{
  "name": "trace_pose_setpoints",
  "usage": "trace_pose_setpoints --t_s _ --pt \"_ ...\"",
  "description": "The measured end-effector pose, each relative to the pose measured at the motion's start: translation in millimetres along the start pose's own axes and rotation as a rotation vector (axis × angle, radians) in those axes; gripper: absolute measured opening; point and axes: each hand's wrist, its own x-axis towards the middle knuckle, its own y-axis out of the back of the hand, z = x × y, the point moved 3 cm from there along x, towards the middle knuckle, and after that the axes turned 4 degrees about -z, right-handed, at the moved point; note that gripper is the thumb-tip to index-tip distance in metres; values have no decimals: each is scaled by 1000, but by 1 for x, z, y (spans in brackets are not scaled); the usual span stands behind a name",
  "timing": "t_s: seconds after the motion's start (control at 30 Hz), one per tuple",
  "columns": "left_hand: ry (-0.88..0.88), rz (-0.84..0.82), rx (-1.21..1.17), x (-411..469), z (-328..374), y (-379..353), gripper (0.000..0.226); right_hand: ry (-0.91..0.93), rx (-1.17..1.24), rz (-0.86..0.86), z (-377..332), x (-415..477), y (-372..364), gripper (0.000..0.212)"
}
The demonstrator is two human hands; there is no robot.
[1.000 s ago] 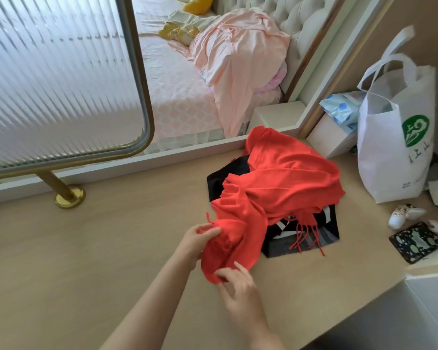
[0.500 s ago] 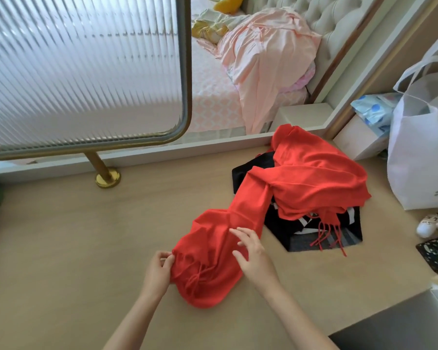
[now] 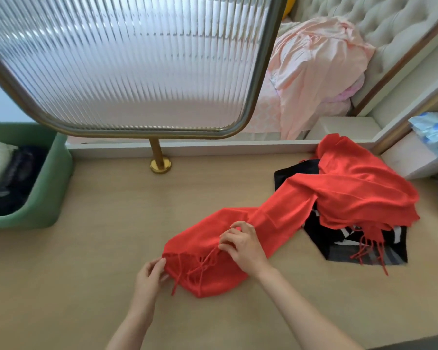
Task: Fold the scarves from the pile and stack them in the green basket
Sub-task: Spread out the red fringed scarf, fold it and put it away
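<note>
Since a second ago, you have drawn the red scarf point(image 3: 288, 213) leftward off the pile point(image 3: 344, 251). Your left hand point(image 3: 149, 276) pinches its fringed edge; your right hand point(image 3: 243, 245) pinches the fringe.

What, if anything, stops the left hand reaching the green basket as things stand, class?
Probably nothing, so yes. Only bare tabletop lies between the left hand and the green basket. The hand pinches the red scarf by its fringed end, though, so it would have to release or carry it.
</note>
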Motion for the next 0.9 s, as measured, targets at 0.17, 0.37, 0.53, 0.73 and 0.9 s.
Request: trace_pose_setpoints --t_s 0.17,0.37,0.53,0.73,0.9 --pt "-27 -39 -318 -11 12 28 19 -171 264 -7 -36 16 4 23" --pt "15 -32 -360 -23 12 70 15 -237 336 -124 -86 43 1 10" --pt "-113 71 -152 -38 8 125 17 -242 415 -104 -132 67 -21 13" --pt "-231 213 -25 -50 12 202 28 -214 459 -193 -203 94 -66 17" --pt "-226 286 48 -56 6 265 32 -186 450 -319 -261 106 -112 16"
